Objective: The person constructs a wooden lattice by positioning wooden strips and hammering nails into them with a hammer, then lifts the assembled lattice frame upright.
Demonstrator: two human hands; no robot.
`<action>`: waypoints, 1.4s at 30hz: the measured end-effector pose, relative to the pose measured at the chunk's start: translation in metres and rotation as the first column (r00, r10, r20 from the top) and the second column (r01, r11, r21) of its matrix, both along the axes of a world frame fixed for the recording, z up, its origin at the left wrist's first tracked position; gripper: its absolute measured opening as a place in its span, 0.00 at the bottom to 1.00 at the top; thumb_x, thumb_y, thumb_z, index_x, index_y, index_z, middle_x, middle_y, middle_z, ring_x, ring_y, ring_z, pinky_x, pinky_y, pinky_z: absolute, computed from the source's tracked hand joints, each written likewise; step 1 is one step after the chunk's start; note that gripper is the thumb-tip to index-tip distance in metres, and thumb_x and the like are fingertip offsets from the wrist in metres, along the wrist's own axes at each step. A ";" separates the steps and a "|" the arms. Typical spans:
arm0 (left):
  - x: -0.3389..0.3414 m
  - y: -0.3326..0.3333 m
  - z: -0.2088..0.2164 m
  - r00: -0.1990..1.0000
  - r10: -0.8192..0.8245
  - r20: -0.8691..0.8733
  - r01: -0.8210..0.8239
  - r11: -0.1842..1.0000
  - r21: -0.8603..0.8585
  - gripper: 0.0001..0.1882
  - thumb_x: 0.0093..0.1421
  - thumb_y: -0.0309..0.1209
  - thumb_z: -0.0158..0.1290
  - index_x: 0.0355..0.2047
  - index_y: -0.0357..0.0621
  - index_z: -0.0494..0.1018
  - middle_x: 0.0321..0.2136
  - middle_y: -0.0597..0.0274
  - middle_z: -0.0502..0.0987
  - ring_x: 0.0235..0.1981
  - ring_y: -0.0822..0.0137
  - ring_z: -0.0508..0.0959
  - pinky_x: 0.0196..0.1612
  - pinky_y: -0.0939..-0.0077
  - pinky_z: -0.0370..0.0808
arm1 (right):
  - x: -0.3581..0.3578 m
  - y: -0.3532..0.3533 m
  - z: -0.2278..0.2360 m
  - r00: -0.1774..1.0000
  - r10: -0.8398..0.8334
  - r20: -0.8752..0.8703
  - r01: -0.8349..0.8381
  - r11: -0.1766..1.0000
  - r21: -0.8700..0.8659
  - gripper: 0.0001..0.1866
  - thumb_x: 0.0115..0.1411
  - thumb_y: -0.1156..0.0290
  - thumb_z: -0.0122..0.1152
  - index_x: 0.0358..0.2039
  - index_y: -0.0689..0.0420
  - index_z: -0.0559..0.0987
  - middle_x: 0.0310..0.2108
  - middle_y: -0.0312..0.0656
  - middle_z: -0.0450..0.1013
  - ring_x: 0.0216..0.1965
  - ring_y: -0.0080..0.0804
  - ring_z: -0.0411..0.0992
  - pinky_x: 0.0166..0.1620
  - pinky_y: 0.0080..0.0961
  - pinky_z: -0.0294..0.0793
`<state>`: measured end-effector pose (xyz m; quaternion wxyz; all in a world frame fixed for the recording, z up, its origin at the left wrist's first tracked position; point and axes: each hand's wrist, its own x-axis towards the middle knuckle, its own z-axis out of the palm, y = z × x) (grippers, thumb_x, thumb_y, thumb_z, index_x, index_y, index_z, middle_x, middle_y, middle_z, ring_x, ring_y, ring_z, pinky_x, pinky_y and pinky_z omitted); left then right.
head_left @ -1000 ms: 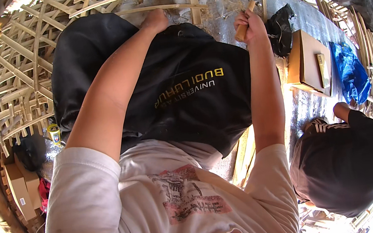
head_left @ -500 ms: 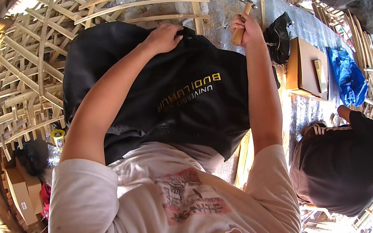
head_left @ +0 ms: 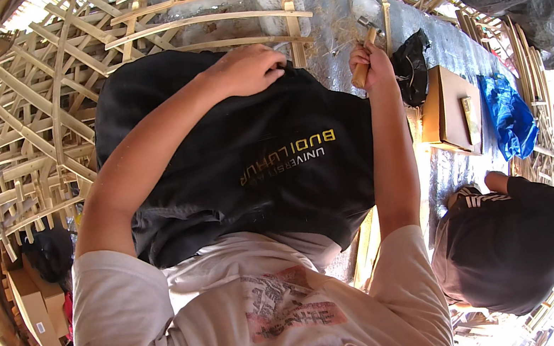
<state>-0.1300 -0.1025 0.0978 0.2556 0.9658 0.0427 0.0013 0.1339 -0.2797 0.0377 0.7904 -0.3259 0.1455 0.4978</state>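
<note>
A black cloth with yellow and white lettering (head_left: pixel 215 139) is spread over my lap and knees. My left hand (head_left: pixel 249 71) rests at its far edge, with fingers curled and thumb drawn in toward them. Whatever they pinch is hidden or too small to make out. Beyond the cloth's far right corner, my right hand (head_left: pixel 374 67) is closed around the wooden handle of a hammer (head_left: pixel 362 71). The metal head points up and away from me, raised above the silvery sheet on the ground.
Woven bamboo lattice (head_left: pixel 33 123) fills the left, with bamboo slats (head_left: pixel 204 23) straight ahead. To the right are a black plastic bag (head_left: pixel 413 67), a cardboard box (head_left: pixel 445 108) and a blue plastic bag (head_left: pixel 508 113). Another person in dark clothing (head_left: pixel 510 245) crouches at the lower right.
My left hand has shifted slightly right and nearer along the cloth's edge. My right hand with the hammer has come slightly nearer. The whole view has shifted a little.
</note>
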 end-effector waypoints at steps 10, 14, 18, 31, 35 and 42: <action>0.006 0.092 -0.053 0.930 0.362 -0.056 -0.247 0.734 0.633 0.37 0.68 0.57 0.34 0.70 0.54 0.44 0.71 0.56 0.41 0.72 0.53 0.40 0.68 0.35 0.42 | -0.006 -0.006 0.004 1.000 -0.004 -0.004 0.004 1.000 -0.005 0.14 0.71 0.64 0.43 0.28 0.56 0.63 0.19 0.28 0.55 0.16 0.15 0.54 0.19 0.13 0.55; 0.003 0.117 -0.081 0.867 0.499 0.007 -0.411 0.707 0.575 0.38 0.67 0.59 0.31 0.70 0.53 0.44 0.71 0.57 0.41 0.72 0.53 0.41 0.67 0.33 0.37 | -0.003 -0.006 -0.002 0.999 -0.005 -0.045 0.006 1.000 0.018 0.11 0.70 0.66 0.46 0.30 0.55 0.64 0.21 0.29 0.57 0.16 0.15 0.56 0.18 0.13 0.57; 0.006 0.116 -0.090 0.818 0.575 -0.013 -0.461 0.670 0.581 0.40 0.66 0.63 0.26 0.71 0.55 0.41 0.72 0.61 0.40 0.72 0.55 0.38 0.67 0.33 0.31 | -0.008 -0.004 0.005 0.999 -0.014 -0.036 0.012 0.999 -0.046 0.13 0.71 0.64 0.45 0.30 0.56 0.64 0.20 0.28 0.56 0.16 0.14 0.54 0.18 0.12 0.55; 0.006 0.113 -0.098 0.809 0.588 -0.019 -0.458 0.650 0.606 0.39 0.66 0.62 0.27 0.71 0.57 0.41 0.72 0.64 0.41 0.72 0.56 0.39 0.66 0.31 0.30 | 0.000 -0.005 0.001 0.997 -0.002 -0.079 0.002 1.000 0.001 0.11 0.71 0.64 0.44 0.31 0.55 0.64 0.21 0.29 0.56 0.17 0.14 0.55 0.18 0.14 0.56; 0.006 0.112 -0.098 0.805 0.592 -0.025 -0.461 0.652 0.603 0.40 0.65 0.62 0.28 0.71 0.57 0.41 0.72 0.65 0.40 0.72 0.57 0.38 0.66 0.32 0.29 | 0.000 -0.007 0.001 0.993 0.000 -0.122 0.002 1.000 0.017 0.12 0.70 0.64 0.45 0.30 0.54 0.64 0.21 0.29 0.56 0.17 0.14 0.55 0.19 0.14 0.56; 0.005 0.114 -0.104 0.810 0.586 0.004 -0.488 0.671 0.558 0.39 0.65 0.61 0.30 0.71 0.57 0.43 0.72 0.65 0.41 0.72 0.56 0.37 0.66 0.32 0.27 | 0.002 -0.009 -0.002 0.994 -0.014 -0.106 0.016 1.000 0.025 0.12 0.70 0.63 0.46 0.30 0.55 0.64 0.22 0.29 0.57 0.17 0.15 0.56 0.19 0.14 0.55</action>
